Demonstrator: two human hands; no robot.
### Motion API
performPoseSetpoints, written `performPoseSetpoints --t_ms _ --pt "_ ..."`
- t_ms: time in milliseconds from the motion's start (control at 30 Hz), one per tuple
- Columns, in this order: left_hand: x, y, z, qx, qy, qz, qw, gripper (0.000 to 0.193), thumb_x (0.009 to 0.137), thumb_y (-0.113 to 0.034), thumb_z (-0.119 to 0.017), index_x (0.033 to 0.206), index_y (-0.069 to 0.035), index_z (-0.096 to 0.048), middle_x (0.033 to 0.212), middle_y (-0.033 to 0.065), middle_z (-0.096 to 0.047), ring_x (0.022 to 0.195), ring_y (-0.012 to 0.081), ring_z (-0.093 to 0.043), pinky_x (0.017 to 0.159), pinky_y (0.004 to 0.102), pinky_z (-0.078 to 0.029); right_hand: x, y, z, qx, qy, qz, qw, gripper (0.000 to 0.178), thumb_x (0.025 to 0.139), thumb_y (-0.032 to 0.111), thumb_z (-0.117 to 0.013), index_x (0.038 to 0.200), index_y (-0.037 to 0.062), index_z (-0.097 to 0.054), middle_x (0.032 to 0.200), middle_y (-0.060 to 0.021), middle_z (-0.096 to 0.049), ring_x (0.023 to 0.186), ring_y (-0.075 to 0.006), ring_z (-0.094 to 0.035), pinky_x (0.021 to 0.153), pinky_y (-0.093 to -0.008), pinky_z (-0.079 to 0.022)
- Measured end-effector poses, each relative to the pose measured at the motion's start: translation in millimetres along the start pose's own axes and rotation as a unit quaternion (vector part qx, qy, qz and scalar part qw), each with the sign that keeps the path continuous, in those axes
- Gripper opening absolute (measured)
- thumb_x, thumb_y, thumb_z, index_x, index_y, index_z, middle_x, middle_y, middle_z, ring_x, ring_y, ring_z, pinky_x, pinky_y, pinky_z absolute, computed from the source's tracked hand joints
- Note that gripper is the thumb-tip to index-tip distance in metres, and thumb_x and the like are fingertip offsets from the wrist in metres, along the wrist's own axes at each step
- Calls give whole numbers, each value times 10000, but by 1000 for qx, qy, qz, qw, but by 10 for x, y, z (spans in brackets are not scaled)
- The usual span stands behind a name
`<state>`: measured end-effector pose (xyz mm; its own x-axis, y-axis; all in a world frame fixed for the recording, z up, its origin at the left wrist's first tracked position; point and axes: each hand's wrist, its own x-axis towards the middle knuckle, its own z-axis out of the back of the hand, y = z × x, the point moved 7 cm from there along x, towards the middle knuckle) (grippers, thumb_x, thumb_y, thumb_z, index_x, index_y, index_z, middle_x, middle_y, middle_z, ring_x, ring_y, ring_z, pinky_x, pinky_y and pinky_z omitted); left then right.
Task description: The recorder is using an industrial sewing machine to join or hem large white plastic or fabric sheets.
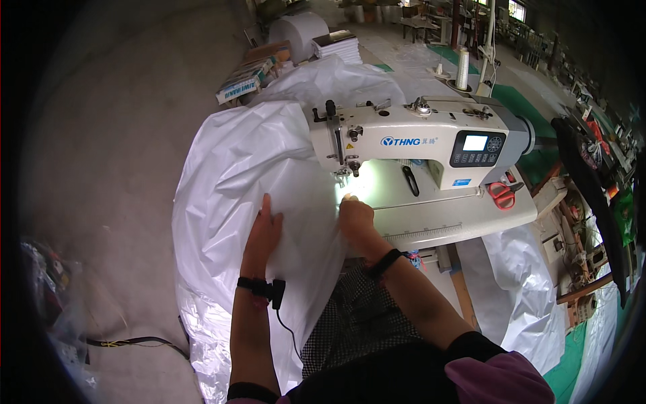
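A large white plastic sheet (pixel 235 161) spreads over the left part of the sewing table and hangs down toward me. My left hand (pixel 264 232) lies on it with the fingers stretched out. A white sewing machine (pixel 404 131) stands in front of me, its lamp lighting the needle area. Just in front of the needle, my right hand (pixel 355 217) is closed at the right edge of the sheet, fingers pinched together. The glare hides much of the fingertips, but the sheet's edge seems to be between them. Black bands circle both wrists.
Red-handled scissors (pixel 502 195) and a black thread snipper (pixel 410 181) lie on the machine table (pixel 431 232), right of my hands. A white thread cone (pixel 462 71) stands behind the machine. A large white roll (pixel 299 35) and stacked boxes (pixel 245 82) sit at the back left.
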<state>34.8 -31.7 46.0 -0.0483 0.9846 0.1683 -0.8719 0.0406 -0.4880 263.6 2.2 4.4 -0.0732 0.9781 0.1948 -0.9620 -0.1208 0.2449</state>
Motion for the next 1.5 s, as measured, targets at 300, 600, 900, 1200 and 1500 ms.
performPoseSetpoints --t_ms 300,600,900,1200,1500 --pt "235 31 -29 -30 1 55 998 626 950 -320 -538 1477 -96 -285 1306 305 -512 1187 435 -523 1000 448 -426 40 -61 -55 29 6 32 999 214 884 123 -520 1030 -7 -607 887 -125 -677 780 -267 -701 618 -365 -554" --pt "244 85 -79 -51 -24 27 998 598 962 -295 -531 1460 -53 -306 1328 303 -503 1191 415 -529 1011 424 -418 29 -34 -49 7 -17 74 997 224 917 143 -485 1018 1 -626 851 -113 -690 742 -274 -699 593 -380 -548" --pt "241 117 -107 -80 -21 59 995 567 982 -274 -501 1462 -48 -298 1352 293 -493 1240 409 -498 1046 403 -387 164 -31 -53 9 43 67 997 220 892 137 -520 1030 12 -636 866 -101 -698 773 -266 -707 618 -373 -558" --pt "231 125 -78 -101 -66 17 992 555 981 -274 -502 1455 -49 -319 1331 287 -514 1229 399 -510 1044 403 -387 130 -28 29 18 1 58 998 155 865 110 -536 967 38 -628 924 -126 -699 825 -283 -708 679 -378 -564" --pt "229 130 -71 -115 -47 48 991 575 981 -274 -492 1479 -63 -297 1361 284 -492 1270 391 -480 1071 395 -364 233 -91 -3 39 5 67 997 161 866 127 -509 942 52 -630 924 -132 -695 851 -306 -699 728 -412 -556"
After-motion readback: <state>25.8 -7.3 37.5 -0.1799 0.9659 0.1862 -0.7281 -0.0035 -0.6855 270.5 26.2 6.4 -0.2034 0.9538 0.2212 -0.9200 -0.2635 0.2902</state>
